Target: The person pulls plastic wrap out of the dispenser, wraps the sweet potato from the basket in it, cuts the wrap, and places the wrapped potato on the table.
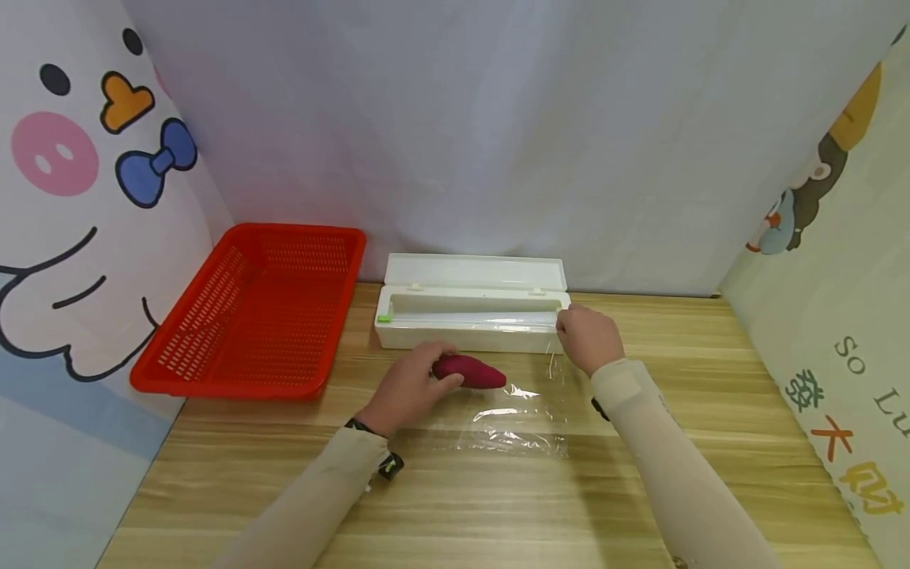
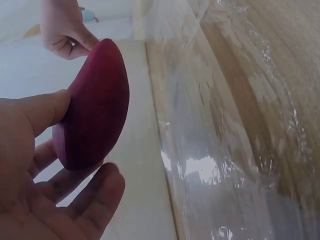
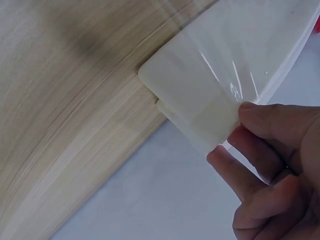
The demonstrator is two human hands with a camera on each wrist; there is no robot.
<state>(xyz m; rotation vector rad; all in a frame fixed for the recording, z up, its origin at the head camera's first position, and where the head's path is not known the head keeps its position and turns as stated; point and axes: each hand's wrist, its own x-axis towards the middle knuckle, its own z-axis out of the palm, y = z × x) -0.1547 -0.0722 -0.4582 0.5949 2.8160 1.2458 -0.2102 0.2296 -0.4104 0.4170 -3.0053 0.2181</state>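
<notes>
My left hand (image 1: 407,389) grips a purple sweet potato (image 1: 472,372) by its left end, thumb on one side and fingers on the other. Beneath it, a sheet of clear cling film (image 1: 515,435) spreads over the table from a white cling film box (image 1: 469,340), whose lid stands open at the back. At the box's right end, my right hand (image 1: 592,338) pinches the film between thumb and forefinger. Creases in the film (image 3: 234,90) run together at that thumb in the right wrist view. From the left wrist, the sweet potato (image 2: 95,107) appears held above the film.
A red plastic basket (image 1: 323,348) with perforated sides stands left of the box. Behind lies a pale wall covering (image 1: 462,142), with printed side panels at left and right. The wooden table (image 1: 483,514) extends in front of the film. A small green piece (image 1: 385,318) sits on the box's left end.
</notes>
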